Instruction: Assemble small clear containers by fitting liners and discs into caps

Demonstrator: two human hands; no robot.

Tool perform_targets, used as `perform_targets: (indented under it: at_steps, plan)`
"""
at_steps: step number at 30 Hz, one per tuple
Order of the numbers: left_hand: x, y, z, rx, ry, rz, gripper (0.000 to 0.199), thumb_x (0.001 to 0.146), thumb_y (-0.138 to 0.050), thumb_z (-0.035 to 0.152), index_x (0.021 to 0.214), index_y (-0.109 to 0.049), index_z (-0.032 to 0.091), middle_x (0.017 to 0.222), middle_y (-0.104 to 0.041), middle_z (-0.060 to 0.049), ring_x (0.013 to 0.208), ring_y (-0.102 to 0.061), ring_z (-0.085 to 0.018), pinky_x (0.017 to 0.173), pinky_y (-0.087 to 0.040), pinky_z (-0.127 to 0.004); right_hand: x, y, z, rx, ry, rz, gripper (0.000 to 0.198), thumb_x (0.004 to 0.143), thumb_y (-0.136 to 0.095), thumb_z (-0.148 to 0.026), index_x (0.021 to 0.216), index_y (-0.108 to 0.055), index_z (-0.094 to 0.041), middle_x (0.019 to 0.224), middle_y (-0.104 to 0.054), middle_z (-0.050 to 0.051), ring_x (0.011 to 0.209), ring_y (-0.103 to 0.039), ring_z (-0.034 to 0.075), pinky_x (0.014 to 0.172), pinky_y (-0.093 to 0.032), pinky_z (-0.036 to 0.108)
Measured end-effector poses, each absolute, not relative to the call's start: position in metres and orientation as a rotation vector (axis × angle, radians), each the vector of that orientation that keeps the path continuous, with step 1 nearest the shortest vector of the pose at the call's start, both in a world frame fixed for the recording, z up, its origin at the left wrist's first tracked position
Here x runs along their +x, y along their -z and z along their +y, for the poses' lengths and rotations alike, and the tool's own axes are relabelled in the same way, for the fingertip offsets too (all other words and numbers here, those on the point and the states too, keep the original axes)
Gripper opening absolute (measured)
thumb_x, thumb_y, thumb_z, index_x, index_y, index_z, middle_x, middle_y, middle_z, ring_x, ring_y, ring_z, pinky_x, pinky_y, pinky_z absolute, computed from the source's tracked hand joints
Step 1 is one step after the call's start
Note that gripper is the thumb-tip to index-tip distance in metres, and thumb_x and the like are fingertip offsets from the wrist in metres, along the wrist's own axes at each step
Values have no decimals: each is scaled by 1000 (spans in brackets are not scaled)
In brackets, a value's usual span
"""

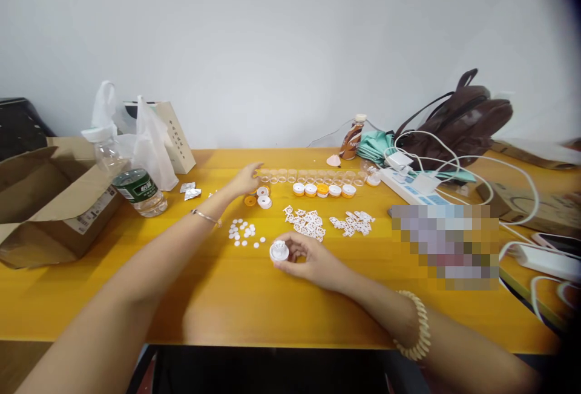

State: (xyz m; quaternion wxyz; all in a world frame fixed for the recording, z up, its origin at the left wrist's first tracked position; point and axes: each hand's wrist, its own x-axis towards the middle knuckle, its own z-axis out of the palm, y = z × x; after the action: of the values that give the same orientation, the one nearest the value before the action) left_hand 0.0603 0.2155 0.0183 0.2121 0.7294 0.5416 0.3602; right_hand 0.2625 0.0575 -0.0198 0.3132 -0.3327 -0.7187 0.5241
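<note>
In my right hand (pixel 306 259) is a small round white plastic case (pixel 279 251), gripped between thumb and fingers low over the table, with a raised white part inside it. My left hand (pixel 247 178) reaches forward to the left end of a row of clear round plastic cups (pixel 313 177), its fingers stretched out; whether they touch a cup I cannot tell. Just below that hand are stacked white and orange round pieces (pixel 263 201). White and orange round cases (pixel 322 190) stand in a row. Small white discs (pixel 244 232) and white cut-out plastic pieces (pixel 307 224) lie scattered nearer me.
On the left are an open cardboard box (pixel 54 200), a tilted water bottle (pixel 140 191) and a white plastic bag (pixel 154 146). To the right lie a power strip (pixel 408 186) with cables, a dark backpack (pixel 458 115) and a drink bottle (pixel 353 138).
</note>
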Motion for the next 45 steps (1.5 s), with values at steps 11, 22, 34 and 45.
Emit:
perform_targets:
  at_steps: [11, 22, 34, 45]
  plan:
    - [61, -11, 236, 1816, -1290, 1569, 25, 74, -57, 19, 96, -60, 8, 96, -65, -12, 91, -60, -21, 85, -44, -33, 262, 19, 61, -834, -1502, -1695, 31, 68, -69, -35, 91, -55, -19, 81, -60, 0, 72, -58, 12, 73, -48, 29]
    - [70, -28, 68, 1904, -1299, 896, 23, 81, -59, 26, 102, -57, 17, 102, -62, -7, 95, -58, -16, 87, -46, -28, 260, 17, 68, -804, -1561, -1565, 29, 68, -70, -34, 92, -63, -18, 86, -64, 1, 77, -59, 13, 79, -45, 29]
    - [72, -9, 65, 1980, -1289, 932, 26, 81, -60, 25, 106, -57, 17, 99, -62, -7, 91, -58, -16, 85, -46, -30, 261, 16, 69, -874, -1569, -1660, 31, 66, -70, -37, 88, -64, -17, 72, -59, -2, 62, -52, 10, 62, -42, 25]
    - [78, 3, 61, 2059, -1233, 948, 24, 79, -61, 26, 101, -59, 17, 95, -64, -7, 87, -59, -16, 81, -48, -30, 262, 16, 67, -873, -1624, -1623, 29, 64, -72, -34, 86, -65, -17, 68, -57, -3, 54, -47, 7, 54, -39, 22]
